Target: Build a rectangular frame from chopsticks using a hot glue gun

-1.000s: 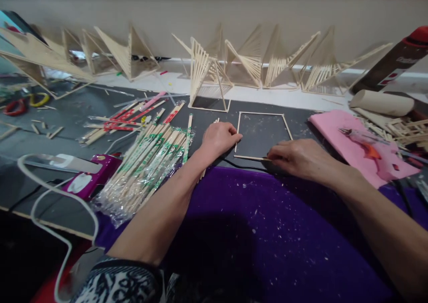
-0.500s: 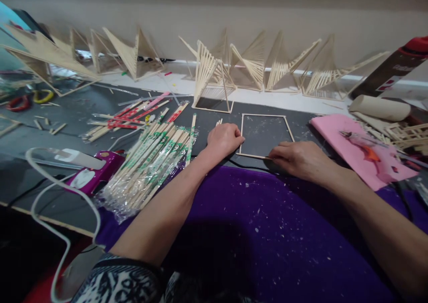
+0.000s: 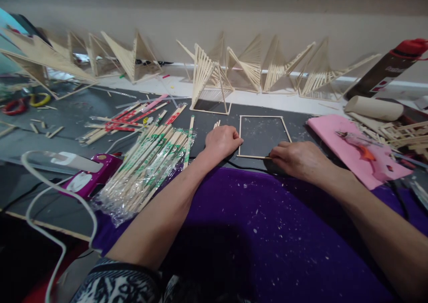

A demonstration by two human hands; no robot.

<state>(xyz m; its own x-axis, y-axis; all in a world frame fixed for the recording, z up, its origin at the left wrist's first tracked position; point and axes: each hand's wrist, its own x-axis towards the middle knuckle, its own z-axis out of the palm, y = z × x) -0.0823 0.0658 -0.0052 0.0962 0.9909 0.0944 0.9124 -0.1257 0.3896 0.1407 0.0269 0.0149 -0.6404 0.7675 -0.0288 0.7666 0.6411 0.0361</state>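
A square frame of thin wooden sticks (image 3: 261, 116) lies flat on the dark tabletop. My left hand (image 3: 222, 141) is closed at the frame's left side, with thumb and fingertips at the stick near the front left corner. My right hand (image 3: 296, 157) closes around the front right corner and hides that joint. A few stick ends (image 3: 217, 124) show just behind my left hand. To the left lies a clear plastic bag of paper-wrapped chopsticks (image 3: 143, 169), and one wrapped chopstick (image 3: 189, 140) lies beside it.
Twisted stick models (image 3: 210, 75) line the back by the wall. On the right are a pink sheet (image 3: 354, 147) with a glue gun (image 3: 366, 153) on it, and a red-capped bottle (image 3: 384, 71). At left sit a purple power strip (image 3: 93, 176) with a white cable and scissors (image 3: 40, 100).
The camera view has shifted slightly. Both hands stay at the frame's left side and front right corner, and the square has not visibly changed.
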